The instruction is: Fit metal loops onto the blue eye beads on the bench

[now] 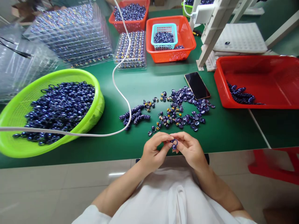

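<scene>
My left hand [155,149] and my right hand [188,147] meet at the near edge of the green table, fingers pinched together on one small dark blue ring-shaped piece [174,143]. Just beyond them lies a loose pile of the same shiny blue pieces [187,105], some with yellow bits. A short stack of joined blue pieces [135,115] lies to the left of that pile.
A lime green basket [21,105] full of blue pieces sits at the left, with a white cable [116,84] running over it. A phone [197,85], a red bin [268,65], orange baskets [184,40] and stacked clear trays [74,34] stand further back.
</scene>
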`<state>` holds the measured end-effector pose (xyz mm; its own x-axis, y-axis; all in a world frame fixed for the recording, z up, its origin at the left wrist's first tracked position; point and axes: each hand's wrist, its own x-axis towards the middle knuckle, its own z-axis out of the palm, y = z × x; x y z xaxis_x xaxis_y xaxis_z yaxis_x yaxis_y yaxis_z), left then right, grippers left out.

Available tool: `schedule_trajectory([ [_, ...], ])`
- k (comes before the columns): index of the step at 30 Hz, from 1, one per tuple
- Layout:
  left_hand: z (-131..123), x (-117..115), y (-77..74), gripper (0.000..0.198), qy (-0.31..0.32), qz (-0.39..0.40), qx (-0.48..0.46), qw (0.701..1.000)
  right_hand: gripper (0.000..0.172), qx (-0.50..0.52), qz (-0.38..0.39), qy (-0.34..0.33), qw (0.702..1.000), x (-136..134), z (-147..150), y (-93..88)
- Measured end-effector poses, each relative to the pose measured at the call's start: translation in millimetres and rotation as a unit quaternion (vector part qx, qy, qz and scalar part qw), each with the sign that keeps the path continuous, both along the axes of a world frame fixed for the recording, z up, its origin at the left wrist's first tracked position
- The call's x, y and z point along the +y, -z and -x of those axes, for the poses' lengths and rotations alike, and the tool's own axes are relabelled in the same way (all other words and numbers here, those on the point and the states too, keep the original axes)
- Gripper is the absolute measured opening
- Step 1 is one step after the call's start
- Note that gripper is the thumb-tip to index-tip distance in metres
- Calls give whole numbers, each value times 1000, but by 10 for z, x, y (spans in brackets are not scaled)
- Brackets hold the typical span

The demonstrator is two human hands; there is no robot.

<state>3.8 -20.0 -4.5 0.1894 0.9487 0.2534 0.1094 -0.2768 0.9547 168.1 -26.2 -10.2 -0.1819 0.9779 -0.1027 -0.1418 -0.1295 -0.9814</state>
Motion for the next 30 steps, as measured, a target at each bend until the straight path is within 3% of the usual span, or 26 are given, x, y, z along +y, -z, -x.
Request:
schedule_trajectory([
  [4, 14, 15, 24, 17, -6, -3, 7, 1000, 20, -31, -15, -2, 999, -27, -25, 26],
  [7, 42, 21, 11, 18, 11, -3, 11, 1000, 17, -122, -80, 4, 989, -8, -72, -3],
  [12, 51, 5, -48, 29, 12, 3, 42, 999, 17, -298, -252, 39, 920, 60, -130, -74],
  [15, 27, -15, -64, 15, 2, 17, 71, 997, 17, -337, -316, 37, 886, 67, -124, -77],
  [19, 14, -11, -73, 10, -17, 169, -6, 985, 20, -360, -354, 60, 861, 41, -97, -58],
  [23, 37, 34, -42, 17, 11, 336, -150, 930, 22, -343, -353, 61, 868, 32, -89, -45],
  [26, 51, 58, -10, 20, 23, 375, -194, 906, 20, -343, -353, 34, 870, 47, -106, -22],
  [30, 38, 55, -40, 25, 33, 384, -181, 905, 15, -364, -369, -8, 855, 68, -145, 26],
])
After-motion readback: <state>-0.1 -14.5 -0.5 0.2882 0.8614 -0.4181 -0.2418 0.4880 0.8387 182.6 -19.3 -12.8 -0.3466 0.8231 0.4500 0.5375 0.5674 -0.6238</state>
